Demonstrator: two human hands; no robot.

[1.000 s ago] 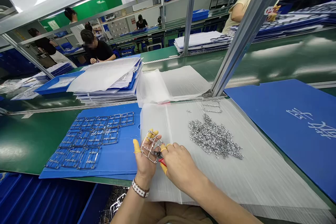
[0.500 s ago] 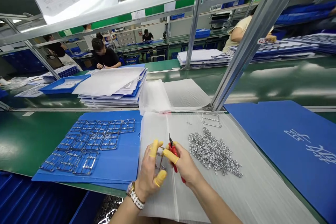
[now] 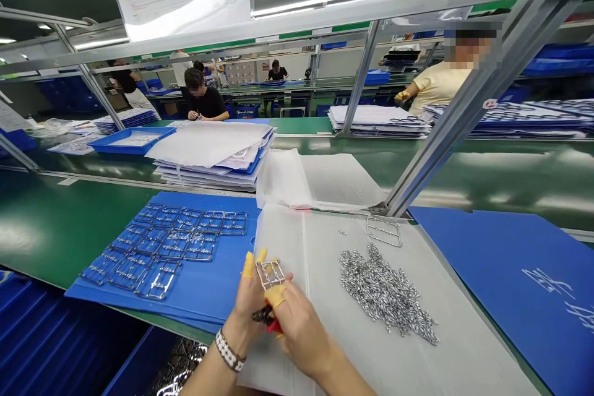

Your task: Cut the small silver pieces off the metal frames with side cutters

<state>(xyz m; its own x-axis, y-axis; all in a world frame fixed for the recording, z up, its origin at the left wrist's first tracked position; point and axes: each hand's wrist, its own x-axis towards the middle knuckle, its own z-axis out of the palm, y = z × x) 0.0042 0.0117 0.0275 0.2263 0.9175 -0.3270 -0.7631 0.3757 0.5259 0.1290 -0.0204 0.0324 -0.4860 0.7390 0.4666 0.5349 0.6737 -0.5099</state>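
My left hand [image 3: 250,303] pinches a small chrome wire frame [image 3: 270,274] between yellow finger cots. My right hand [image 3: 301,331] grips red-handled side cutters [image 3: 268,317], whose dark jaws show just below the frame, partly hidden by my hands. Both hands are above a white foam sheet [image 3: 371,359]. On that sheet, to the right, lies a heap of small metal pieces [image 3: 385,294]. Beyond the heap lies a single wire frame [image 3: 383,231]. Rows of similar frames [image 3: 167,247] lie on a blue board [image 3: 227,304] left of my hands.
A blue board with white characters [image 3: 510,278] lies to the right. Ahead, a stack of sheets and blue boards [image 3: 208,154] sits on the green bench. A co-worker [image 3: 204,102] works across the bench, and another person [image 3: 440,83] stands at the right. Blue bins [image 3: 46,334] sit below the near edge.
The cutters have dropped from upright between my hands to low under the frame. The frame now shows above my left fingers. The whole view has shifted as my head moved.
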